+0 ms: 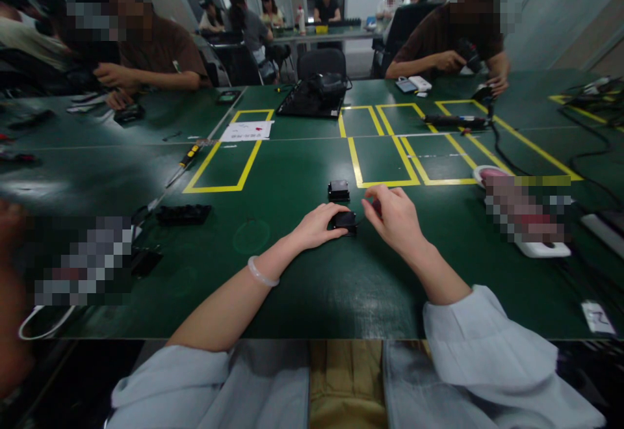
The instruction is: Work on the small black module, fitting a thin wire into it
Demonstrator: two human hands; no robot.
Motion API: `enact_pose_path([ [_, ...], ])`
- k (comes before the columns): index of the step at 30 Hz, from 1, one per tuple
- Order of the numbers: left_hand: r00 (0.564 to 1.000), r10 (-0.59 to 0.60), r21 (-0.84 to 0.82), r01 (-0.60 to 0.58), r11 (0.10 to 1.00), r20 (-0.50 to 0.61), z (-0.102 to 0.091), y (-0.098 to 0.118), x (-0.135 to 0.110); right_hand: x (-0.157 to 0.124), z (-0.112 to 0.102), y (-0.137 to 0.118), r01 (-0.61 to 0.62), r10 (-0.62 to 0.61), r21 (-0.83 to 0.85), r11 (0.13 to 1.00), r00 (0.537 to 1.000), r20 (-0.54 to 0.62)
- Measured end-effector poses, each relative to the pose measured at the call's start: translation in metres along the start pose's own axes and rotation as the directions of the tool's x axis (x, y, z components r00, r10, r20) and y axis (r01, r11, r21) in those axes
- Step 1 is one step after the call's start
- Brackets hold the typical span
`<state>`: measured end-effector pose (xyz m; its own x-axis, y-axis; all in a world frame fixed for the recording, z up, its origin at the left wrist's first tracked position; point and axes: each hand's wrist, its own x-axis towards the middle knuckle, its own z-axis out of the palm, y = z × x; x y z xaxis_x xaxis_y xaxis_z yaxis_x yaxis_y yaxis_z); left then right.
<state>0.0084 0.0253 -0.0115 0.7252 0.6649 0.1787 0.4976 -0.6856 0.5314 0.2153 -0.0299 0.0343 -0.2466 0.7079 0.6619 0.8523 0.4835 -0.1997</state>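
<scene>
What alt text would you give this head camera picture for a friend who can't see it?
A person's left hand holds a small black block on a green table, the right hand close beside it with fingers curled. A similar black piece sits just beyond. Across the table, past yellow outlines, sit two people in brown shirts.
</scene>
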Motion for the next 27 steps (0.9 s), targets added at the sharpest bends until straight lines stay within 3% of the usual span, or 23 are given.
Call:
enact_pose_path([
  [27,1.000,-0.005,-0.016,0.005,1.000,-0.004,-0.0012,0.0025,-0.0001,-0.0007,0.0013,-0.0014,-0.014,0.014,0.020,1.000,1.000,-0.005],
])
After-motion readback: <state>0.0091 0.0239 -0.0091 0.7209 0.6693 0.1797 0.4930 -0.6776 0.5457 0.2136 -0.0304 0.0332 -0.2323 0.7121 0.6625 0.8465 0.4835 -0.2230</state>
